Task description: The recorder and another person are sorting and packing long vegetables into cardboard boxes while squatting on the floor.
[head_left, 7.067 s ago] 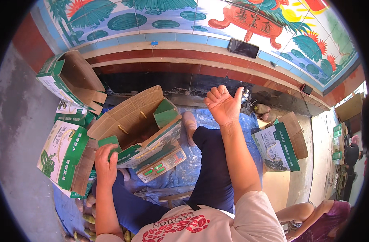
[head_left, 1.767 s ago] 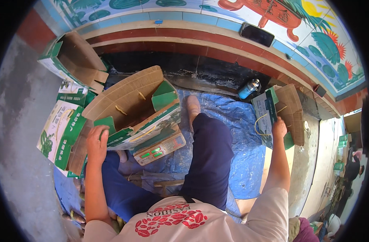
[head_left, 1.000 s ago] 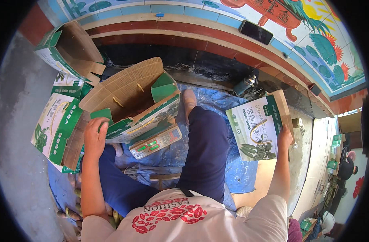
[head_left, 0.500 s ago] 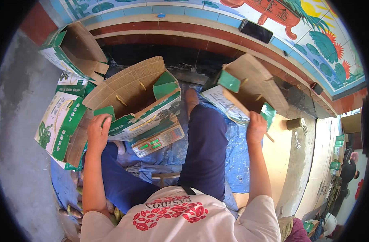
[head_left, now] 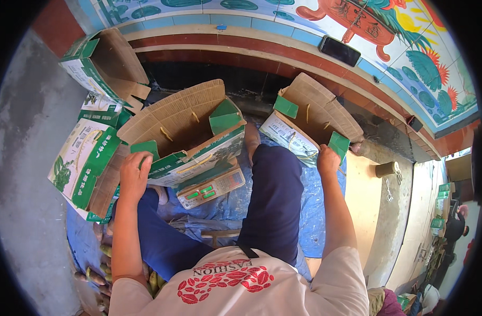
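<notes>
A white and green cardboard carton [head_left: 199,158] stands with its top open in front of me, two yellow rope handles inside its raised brown flap. My left hand [head_left: 134,173] is closed at its near left corner, fingers curled over the edge. Beyond my right knee sits a second open carton [head_left: 285,134] of the same kind. My right hand [head_left: 328,159] grips its near right corner by the green side flap. Below the first carton a scale [head_left: 212,189] with small green displays shows partly; its far part is hidden under the carton.
More cartons [head_left: 88,163] are stacked at the left, an open one [head_left: 101,66] on top. Green and reddish radish-like roots [head_left: 96,276] lie by my left leg. A blue tarp [head_left: 310,216] covers the floor. A phone [head_left: 340,51] rests on the wall ledge; a twine spool [head_left: 387,169] lies right.
My right hand has drawn the right carton leftward and nearer my knee, and it sits straighter. The left hand stays at its carton's corner. The whole view has shifted slightly.
</notes>
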The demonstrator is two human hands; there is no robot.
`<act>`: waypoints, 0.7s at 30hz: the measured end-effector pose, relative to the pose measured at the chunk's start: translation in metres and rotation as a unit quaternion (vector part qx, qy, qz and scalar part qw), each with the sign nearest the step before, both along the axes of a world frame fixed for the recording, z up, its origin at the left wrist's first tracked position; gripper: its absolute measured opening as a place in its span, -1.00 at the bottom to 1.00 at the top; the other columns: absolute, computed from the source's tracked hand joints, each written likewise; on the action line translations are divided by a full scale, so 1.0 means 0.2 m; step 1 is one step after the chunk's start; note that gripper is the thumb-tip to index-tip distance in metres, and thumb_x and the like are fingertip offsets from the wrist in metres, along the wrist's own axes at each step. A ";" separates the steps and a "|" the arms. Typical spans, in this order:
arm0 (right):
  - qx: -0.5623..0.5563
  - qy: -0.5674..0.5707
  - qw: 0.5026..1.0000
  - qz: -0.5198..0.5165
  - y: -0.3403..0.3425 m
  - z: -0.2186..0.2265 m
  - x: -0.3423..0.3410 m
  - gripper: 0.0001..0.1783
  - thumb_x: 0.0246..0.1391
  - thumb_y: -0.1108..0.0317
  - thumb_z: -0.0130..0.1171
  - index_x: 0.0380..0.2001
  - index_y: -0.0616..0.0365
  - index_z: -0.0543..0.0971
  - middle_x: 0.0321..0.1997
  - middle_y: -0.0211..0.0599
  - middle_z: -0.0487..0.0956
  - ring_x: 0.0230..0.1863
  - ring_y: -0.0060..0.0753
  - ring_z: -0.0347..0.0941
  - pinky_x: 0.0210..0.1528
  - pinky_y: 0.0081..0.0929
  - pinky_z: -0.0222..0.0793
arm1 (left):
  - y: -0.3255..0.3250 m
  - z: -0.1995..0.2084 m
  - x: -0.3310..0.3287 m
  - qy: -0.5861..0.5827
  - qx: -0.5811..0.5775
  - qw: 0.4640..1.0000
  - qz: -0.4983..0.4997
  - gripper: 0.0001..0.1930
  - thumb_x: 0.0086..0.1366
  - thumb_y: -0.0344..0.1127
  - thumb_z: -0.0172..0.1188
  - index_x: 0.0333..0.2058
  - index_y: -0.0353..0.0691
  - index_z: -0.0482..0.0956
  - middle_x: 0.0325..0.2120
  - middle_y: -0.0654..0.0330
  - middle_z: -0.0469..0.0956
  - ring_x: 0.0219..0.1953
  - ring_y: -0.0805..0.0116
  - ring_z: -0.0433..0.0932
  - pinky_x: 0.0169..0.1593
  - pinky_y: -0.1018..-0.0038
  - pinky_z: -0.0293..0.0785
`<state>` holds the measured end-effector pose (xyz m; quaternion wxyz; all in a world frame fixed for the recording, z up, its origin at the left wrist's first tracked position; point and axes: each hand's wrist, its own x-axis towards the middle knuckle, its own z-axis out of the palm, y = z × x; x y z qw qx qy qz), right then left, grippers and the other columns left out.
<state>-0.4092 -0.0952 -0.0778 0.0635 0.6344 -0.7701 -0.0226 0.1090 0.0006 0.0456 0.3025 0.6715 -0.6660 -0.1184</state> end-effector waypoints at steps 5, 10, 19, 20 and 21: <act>-0.071 0.025 0.997 0.012 -0.04 -0.07 0.05 -0.85 0.06 0.33 -0.06 -0.49 -0.05 0.51 -0.49 -0.36 0.56 -0.41 -0.24 0.54 -0.33 -0.24 0.36 | -0.01 0.00 -0.02 0.003 -0.008 1.000 -0.013 -0.66 0.26 -0.12 0.00 -0.35 -0.32 0.54 -0.37 -0.03 0.53 -0.24 -0.02 0.46 -0.13 0.26 0.34; -0.064 0.068 0.994 0.052 -0.14 -0.07 0.15 -0.92 -0.01 0.35 0.00 -0.51 -0.05 0.49 -0.49 -0.39 0.56 -0.39 -0.29 0.54 -0.30 -0.24 0.35 | 0.00 0.01 -0.01 0.001 0.003 1.000 -0.014 -0.65 0.26 -0.10 0.00 -0.35 -0.33 0.54 -0.36 -0.04 0.53 -0.22 -0.03 0.46 -0.12 0.26 0.34; -0.083 0.092 0.983 0.135 -0.26 -0.04 0.17 -0.94 -0.03 0.38 -0.01 -0.48 -0.03 0.46 -0.45 -0.39 0.52 -0.32 -0.30 0.49 -0.28 -0.28 0.30 | 0.00 0.00 -0.02 -0.004 0.000 1.000 -0.023 -0.64 0.26 -0.09 0.01 -0.35 -0.33 0.54 -0.34 -0.04 0.54 -0.20 -0.03 0.47 -0.10 0.25 0.35; -0.086 0.095 0.981 0.142 -0.27 -0.03 0.17 -0.94 -0.04 0.39 -0.01 -0.48 -0.03 0.46 -0.44 -0.40 0.52 -0.31 -0.30 0.48 -0.28 -0.29 0.29 | 0.00 0.00 -0.02 -0.004 0.000 1.000 -0.022 -0.64 0.26 -0.10 0.01 -0.35 -0.33 0.54 -0.35 -0.03 0.54 -0.20 -0.03 0.47 -0.10 0.25 0.35; -0.087 0.094 0.981 0.144 -0.27 -0.04 0.17 -0.94 -0.04 0.39 -0.01 -0.48 -0.03 0.46 -0.44 -0.40 0.52 -0.31 -0.30 0.48 -0.28 -0.29 0.29 | -0.01 0.01 -0.02 -0.005 -0.001 1.000 -0.021 -0.64 0.26 -0.10 0.01 -0.35 -0.33 0.54 -0.35 -0.03 0.54 -0.20 -0.03 0.47 -0.10 0.25 0.35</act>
